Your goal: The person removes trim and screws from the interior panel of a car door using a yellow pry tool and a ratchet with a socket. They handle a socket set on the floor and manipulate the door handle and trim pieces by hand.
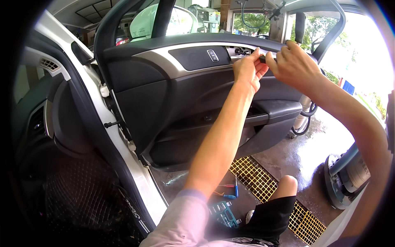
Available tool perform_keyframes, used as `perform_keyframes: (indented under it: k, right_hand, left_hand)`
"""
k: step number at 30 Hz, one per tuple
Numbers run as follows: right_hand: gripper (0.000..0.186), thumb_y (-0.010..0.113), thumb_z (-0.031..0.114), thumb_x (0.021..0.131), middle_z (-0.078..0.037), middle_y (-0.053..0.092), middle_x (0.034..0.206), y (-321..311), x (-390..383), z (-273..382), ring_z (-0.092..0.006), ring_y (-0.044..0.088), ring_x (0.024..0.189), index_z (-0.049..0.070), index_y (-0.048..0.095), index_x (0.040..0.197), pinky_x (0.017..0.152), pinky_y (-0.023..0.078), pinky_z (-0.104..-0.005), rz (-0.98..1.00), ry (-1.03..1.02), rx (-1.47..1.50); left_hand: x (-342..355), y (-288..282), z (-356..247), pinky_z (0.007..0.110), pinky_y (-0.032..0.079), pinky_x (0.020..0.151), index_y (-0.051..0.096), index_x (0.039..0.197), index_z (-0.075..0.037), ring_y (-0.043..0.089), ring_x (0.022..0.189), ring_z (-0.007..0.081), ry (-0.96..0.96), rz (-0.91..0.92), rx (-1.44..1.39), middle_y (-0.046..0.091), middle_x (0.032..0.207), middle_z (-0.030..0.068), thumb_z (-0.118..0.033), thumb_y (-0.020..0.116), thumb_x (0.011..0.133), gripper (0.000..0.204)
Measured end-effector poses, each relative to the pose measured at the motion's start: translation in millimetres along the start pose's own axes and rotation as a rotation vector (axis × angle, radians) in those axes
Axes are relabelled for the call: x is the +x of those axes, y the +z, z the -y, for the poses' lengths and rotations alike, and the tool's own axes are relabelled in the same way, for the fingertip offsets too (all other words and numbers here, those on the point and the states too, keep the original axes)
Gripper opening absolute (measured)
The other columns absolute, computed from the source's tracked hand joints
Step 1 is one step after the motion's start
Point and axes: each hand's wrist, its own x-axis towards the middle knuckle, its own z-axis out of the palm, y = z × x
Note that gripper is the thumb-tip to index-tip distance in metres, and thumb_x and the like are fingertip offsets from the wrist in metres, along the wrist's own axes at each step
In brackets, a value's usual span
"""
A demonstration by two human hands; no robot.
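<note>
The left hand (248, 71) and right hand (295, 65) are ungloved, the forearms (220, 142) bare. A pale pinkish left sleeve (179, 220) ends in a greyish-lilac cuff (193, 194). Black shorts (269, 219) leave a knee (288, 185) uncovered; a light-coloured shoe (249, 215) shows only partly beside them.

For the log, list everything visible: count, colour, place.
Curved plastic door panel: one, black and silver, centre
Rectangular switch: one, black, on panel
Short solid object: one, black, upper right
Rounded wing mirror: one, white, top
Painted car sill: one, white, left
Gridded floor grating: one, yellow, below panel
Slim hand tools: several, blue, red, left of grating
Moulded tool case: one, teal, below tools
Rounded floor machine: one, grey, lower right
Left hand: one, bare, at panel trim
Right hand: one, bare, holding short object
Leg: one, black shorts, below panel
</note>
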Motion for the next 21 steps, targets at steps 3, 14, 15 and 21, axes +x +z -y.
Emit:
perform_keyframes:
  k: [3,14,15,21]
  right_hand:
    - [0.032,0.075,0.014,0.076,-0.003,0.064,0.067,-4,1,3,-0.0192,0.06,0.057,0.002,0.063,0.104,0.056,0.043,-0.0316,0.168,0.274,0.426]
    - [0.013,0.07,0.011,0.075,-0.005,0.062,0.061,1,0,16,-0.0208,0.063,0.057,0.004,0.059,0.076,0.049,0.043,-0.0331,0.146,0.363,0.76]
    - [0.013,0.07,0.013,0.077,-0.005,0.065,0.063,5,-1,18,-0.0227,0.069,0.063,0.006,0.059,0.077,0.052,0.047,-0.0343,0.034,0.217,0.375]
    - [0.009,0.065,0.009,0.075,-0.012,0.064,0.062,2,-6,8,-0.0242,0.069,0.063,0.003,0.059,0.072,0.054,0.047,-0.0347,0.025,0.432,0.608]
  left_hand:
    - [8,-7,-8,0.035,0.057,0.072,0.066,0.093,-0.003,0.067,0.076,0.0188,-0.035,-0.027,0.034,0.07,0.088,0.0092,-0.018,0.066,0.097,0.016]
    - [8,-13,-5,0.034,0.055,0.079,0.064,0.099,-0.002,0.067,0.085,0.02,-0.025,0.027,-0.031,0.07,0.092,0.0086,-0.013,0.057,0.099,0.013]
    - [10,-13,-5,0.035,0.055,0.078,0.064,0.098,-0.003,0.067,0.083,0.0191,-0.015,0.031,-0.021,0.07,0.091,0.0079,-0.013,0.057,0.099,0.013]
    - [9,-3,-8,0.034,0.056,0.075,0.064,0.097,-0.002,0.068,0.084,0.0185,0.004,0.029,0.004,0.07,0.091,0.0081,-0.011,0.053,0.101,0.015]
